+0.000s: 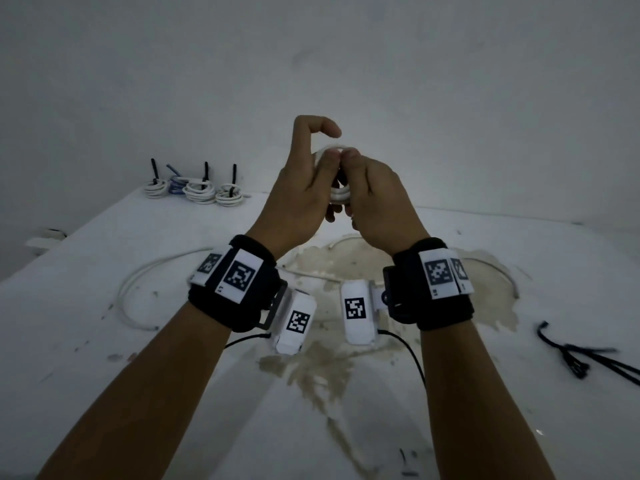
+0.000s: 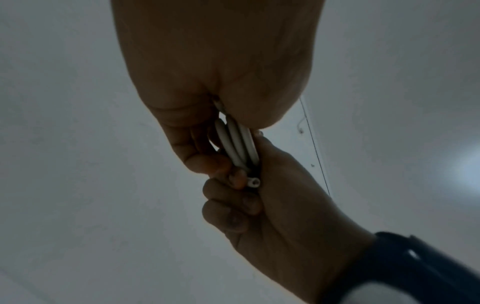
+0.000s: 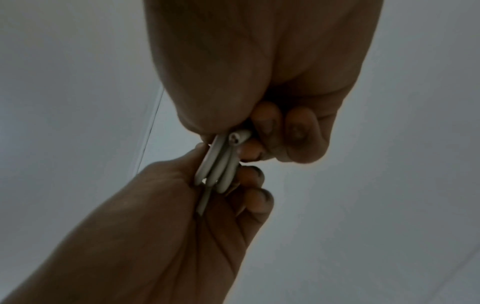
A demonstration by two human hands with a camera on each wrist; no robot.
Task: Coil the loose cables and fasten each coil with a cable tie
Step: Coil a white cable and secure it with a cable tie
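Both hands are raised above the table and hold a small white cable coil (image 1: 337, 194) between them. My left hand (image 1: 298, 192) pinches the coil's left side with thumb and lower fingers, its index finger lifted and hooked above. My right hand (image 1: 377, 199) grips the right side, and the two thumbs meet at the top. In the left wrist view the coil's strands (image 2: 239, 144) run side by side between the left hand (image 2: 207, 92) and the right hand (image 2: 272, 205); a cut cable end (image 2: 253, 183) pokes out. The right wrist view shows the same coil (image 3: 221, 164). Whether a tie is on it is hidden.
Several tied coils (image 1: 194, 190) with upright black tie tails stand at the table's back left corner. A loose white cable (image 1: 138, 289) lies curved on the table (image 1: 104, 341) under my left wrist. Black cable ties (image 1: 581, 355) lie at the right. A wall rises behind.
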